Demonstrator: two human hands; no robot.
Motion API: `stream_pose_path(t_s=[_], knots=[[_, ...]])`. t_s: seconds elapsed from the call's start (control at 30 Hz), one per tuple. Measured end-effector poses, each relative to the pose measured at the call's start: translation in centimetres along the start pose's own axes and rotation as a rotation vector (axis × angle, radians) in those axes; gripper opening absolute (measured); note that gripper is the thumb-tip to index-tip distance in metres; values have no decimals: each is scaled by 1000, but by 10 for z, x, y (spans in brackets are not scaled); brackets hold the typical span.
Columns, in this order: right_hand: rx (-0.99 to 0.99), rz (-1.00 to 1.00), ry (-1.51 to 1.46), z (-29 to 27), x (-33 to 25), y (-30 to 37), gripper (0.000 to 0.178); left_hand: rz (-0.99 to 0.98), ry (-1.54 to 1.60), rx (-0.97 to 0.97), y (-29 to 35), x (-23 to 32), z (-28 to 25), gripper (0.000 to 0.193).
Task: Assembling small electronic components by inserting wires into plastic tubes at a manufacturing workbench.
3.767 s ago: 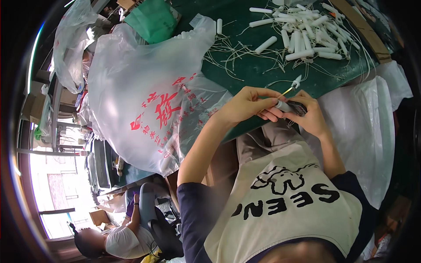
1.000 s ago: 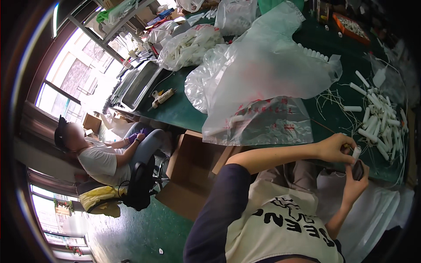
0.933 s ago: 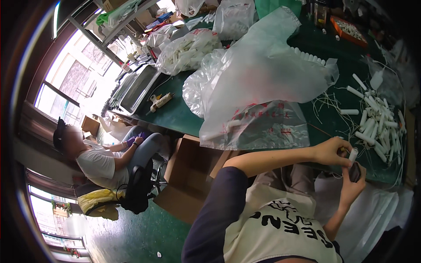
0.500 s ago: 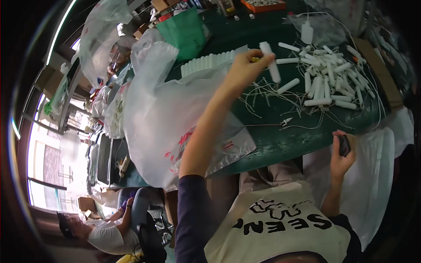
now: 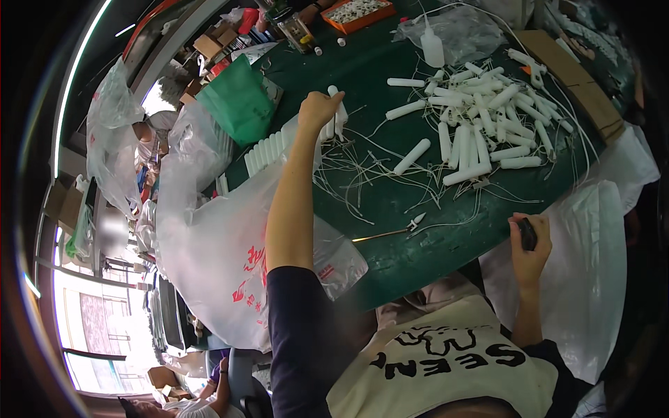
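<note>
Toward the upper middle of the frame, the left hand [image 5: 318, 111] is closed around a white tube [image 5: 338, 106], near a row of similar tubes [image 5: 261, 155] at the edge of a plastic bag [image 5: 202, 244] on the green desk [image 5: 369, 70]. Right of centre, the right hand [image 5: 535, 252] is clamped on a dark object [image 5: 527, 235] (its kind is unclear). Nearby tangled wires [image 5: 348, 182] could snag the tube, and a bump against the bag could push the row out of line.
</note>
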State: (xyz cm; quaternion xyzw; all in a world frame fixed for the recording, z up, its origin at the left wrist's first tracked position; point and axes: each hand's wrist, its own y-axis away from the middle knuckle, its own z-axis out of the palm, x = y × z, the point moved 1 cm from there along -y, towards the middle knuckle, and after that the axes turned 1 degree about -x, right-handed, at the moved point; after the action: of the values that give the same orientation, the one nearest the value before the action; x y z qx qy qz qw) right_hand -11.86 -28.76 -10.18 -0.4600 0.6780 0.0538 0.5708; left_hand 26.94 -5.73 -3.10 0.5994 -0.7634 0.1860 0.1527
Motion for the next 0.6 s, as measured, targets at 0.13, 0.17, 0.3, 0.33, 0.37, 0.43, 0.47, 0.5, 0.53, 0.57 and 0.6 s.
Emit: stream_pose_path(t_s=[0.13, 0.17, 0.3, 0.33, 0.37, 0.43, 0.47, 0.5, 0.53, 0.57, 0.6], knots=[[14, -9, 27, -9, 1, -4, 11, -63, -132, -48, -11, -6, 7, 46], [21, 28, 20, -10, 2, -3, 11, -81, -203, -107, -13, -11, 6, 47], [61, -2, 18, -9, 11, -3, 12, -237, -364, -146, -25, -46, -3, 58], [59, 8, 9, -9, 12, -3, 13, -240, -370, -151, -26, -53, -9, 58], [57, 18, 1, -8, 14, -3, 13, -282, -404, -102, -24, -59, -15, 58], [51, 10, 8, -7, 18, -3, 13, -324, -443, -51, -21, -69, -26, 58], [49, -2, 19, -7, 19, -3, 13, -339, -488, -45, -20, -72, -32, 59], [51, 1, 18, -7, 20, -3, 13, -353, -532, -38, -18, -76, -36, 60], [55, 0, 13, -8, 21, -3, 13, -351, -534, -39, -16, -78, -38, 60], [58, -1, 8, -9, 21, -3, 13, -373, -562, -11, -12, -82, -40, 59], [59, 1, 9, -11, 21, -3, 13, -395, -589, 17, -8, -84, -42, 59]])
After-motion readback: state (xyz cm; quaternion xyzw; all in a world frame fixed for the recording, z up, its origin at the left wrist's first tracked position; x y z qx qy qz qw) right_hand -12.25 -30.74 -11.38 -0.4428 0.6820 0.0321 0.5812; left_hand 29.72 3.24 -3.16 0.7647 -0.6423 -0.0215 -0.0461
